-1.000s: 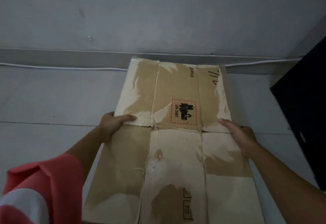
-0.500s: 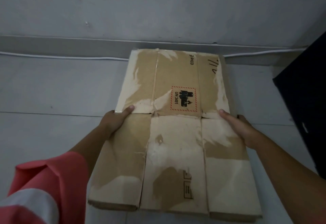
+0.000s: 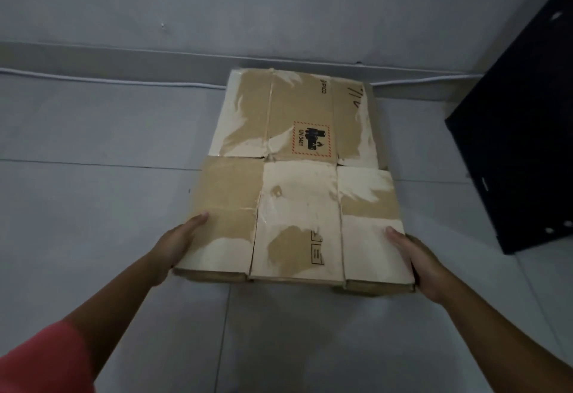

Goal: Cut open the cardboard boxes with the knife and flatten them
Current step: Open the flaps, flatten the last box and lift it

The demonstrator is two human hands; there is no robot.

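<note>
Flattened cardboard box point(image 3: 297, 182): lies directly ahead, long axis running away toward wall point(image 3: 279, 5). Left hand point(image 3: 175, 247) and right hand point(image 3: 418, 264) grip its near corners, equally close.

Flattened cardboard point(image 3: 297, 182) on floor point(image 3: 93, 206), far end close to wall point(image 3: 279, 5). Cable point(image 3: 108, 78) runs along wall foot, behind it. Panel point(image 3: 521, 144) to the right, apart. Left hand point(image 3: 176, 247) grips near-left corner, right hand point(image 3: 421, 262) near-right corner, thumbs on top.
</note>
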